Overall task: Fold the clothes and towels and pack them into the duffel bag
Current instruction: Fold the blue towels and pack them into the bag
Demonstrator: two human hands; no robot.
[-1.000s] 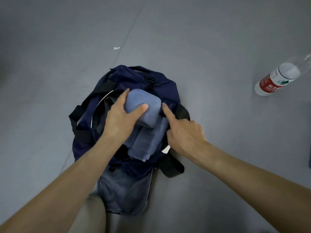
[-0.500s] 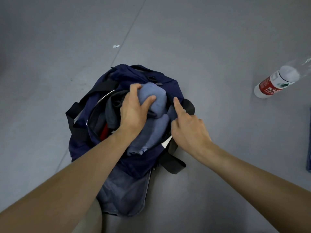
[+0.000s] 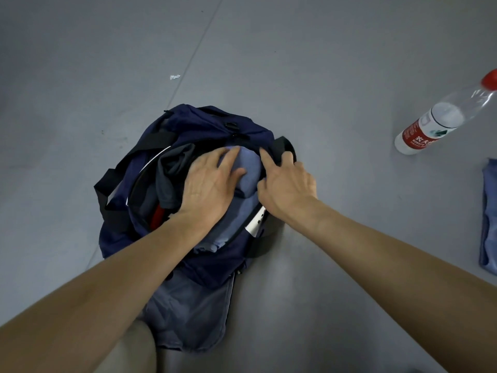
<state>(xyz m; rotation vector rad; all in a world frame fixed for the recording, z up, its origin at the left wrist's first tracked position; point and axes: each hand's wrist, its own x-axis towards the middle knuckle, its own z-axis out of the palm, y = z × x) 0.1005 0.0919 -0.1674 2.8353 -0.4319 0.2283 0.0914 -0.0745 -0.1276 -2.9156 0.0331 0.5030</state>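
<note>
left hand [image 3: 212, 184]: fingers flat, released, pressing blue towel [image 3: 246, 168] down so it packs tight
right hand [image 3: 287, 184]: fingers hooking bag rim, keeps mouth wide
duffel bag [image 3: 188, 122]: on floor [image 3: 322, 63], towel already inside

We see one head-worn view, angled steeply down and close over the duffel bag [image 3: 188, 125] on the floor [image 3: 322, 63].

A folded blue cloth [image 3: 490, 219] lies half cut off at the frame's right edge. The water bottle's red cap [image 3: 490, 79] is clipped there too. Inside the duffel bag [image 3: 188, 125], a red item [image 3: 158, 215] shows only as a sliver.
</note>
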